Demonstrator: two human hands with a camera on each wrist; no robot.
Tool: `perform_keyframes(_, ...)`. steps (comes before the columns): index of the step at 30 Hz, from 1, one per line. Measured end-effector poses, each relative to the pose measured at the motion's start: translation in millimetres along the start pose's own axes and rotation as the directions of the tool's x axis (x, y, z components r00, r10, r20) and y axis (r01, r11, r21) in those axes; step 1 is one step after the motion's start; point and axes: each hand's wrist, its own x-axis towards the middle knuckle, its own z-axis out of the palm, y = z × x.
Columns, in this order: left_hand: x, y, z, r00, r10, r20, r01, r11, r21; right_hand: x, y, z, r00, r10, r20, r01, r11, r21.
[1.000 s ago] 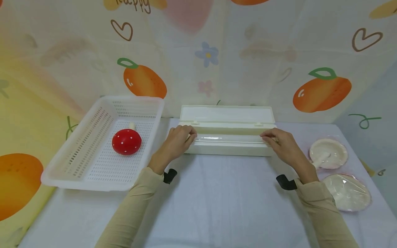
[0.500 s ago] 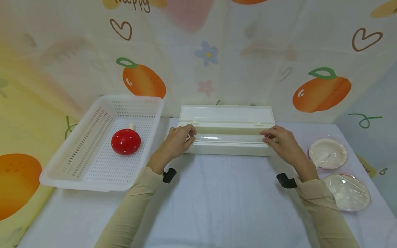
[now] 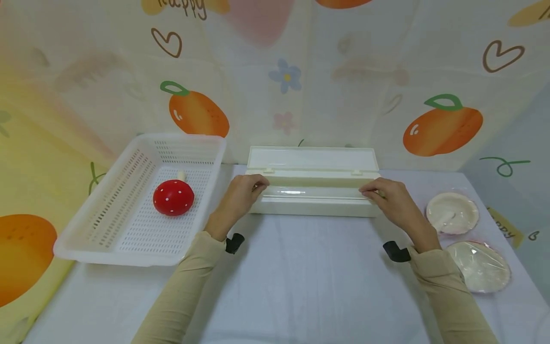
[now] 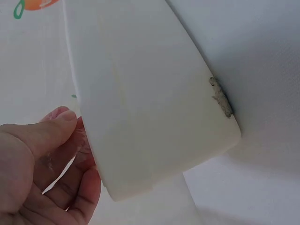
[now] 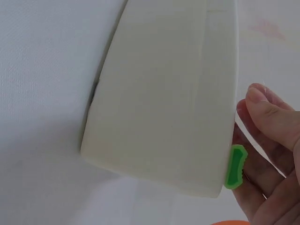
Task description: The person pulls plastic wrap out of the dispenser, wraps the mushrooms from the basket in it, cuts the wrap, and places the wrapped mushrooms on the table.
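A long cream plastic dispenser box (image 3: 315,209) is standing, hinged lid (image 3: 311,157) open, at the back of the white cloth-covered surface (image 3: 301,286). Glossy transparent film (image 3: 292,192) is spanning its opening. The left hand (image 3: 240,195) and right hand (image 3: 392,198) are pinching the film at opposite ends — the right grip showing less clearly. Uneven pulling could be creasing or splitting the film; hard pulling could be tipping the box. A green plastic slider (image 5: 236,167) is protruding rightward. No brand is showing; brown backdrop lettering (image 3: 182,6) — partly cropped — is reading "happy".

A staged tabletop setting, by the white-covered table (image 3: 305,282) and the fruit-and-heart-printed backdrop (image 3: 343,110) behind it.
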Motion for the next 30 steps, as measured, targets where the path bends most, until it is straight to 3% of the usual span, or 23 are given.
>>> perform_keyframes(6, -1.1, 0.1, -1.3, 0.999, 0.007, -0.043, -0.008, 0.999, -0.032, 0, 0, 1, 0.996, -0.036, -0.078, 0.04, 0.998, 0.044)
perform_keyframes(15, -4.0, 4.4, -8.0, 0.997, -0.001, -0.073, -0.002, 0.999, -0.038, -1, -7, -7, 0.996, -0.019, -0.087, 0.028, 0.995, 0.098)
perform_keyframes(30, -7.0, 14.8, -22.3, 0.993, 0.007, -0.114, -0.019, 0.994, -0.107, 0, -17, -22, 0.988, -0.046, -0.147, 0.06, 0.994, 0.096)
